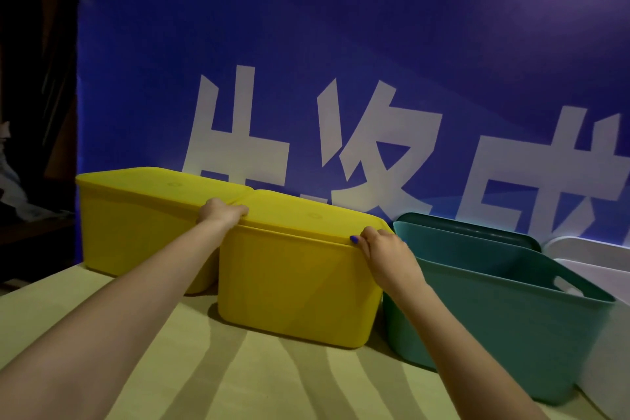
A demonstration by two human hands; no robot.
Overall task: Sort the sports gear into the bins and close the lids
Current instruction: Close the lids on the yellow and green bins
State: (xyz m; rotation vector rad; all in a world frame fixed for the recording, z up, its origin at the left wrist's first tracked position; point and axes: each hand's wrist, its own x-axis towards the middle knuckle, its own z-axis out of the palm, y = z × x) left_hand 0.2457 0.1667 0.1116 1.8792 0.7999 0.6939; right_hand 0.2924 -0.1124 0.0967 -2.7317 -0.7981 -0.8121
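Note:
Two yellow bins stand side by side on the table. The left yellow bin (136, 232) has its lid on. The middle yellow bin (296, 286) carries a yellow lid (306, 215) on top. My left hand (221, 211) grips the lid's near left corner. My right hand (381, 245) grips its near right corner, thumb on the front edge. To the right is an open teal bin (504, 327), its dark teal lid (477, 230) leaning behind it. No sports gear shows.
A white bin (610, 351) sits at the far right edge, partly cut off. A blue banner (341, 61) with large white characters hangs right behind the bins. The pale table (238, 378) stretches toward me. Dark space lies to the left.

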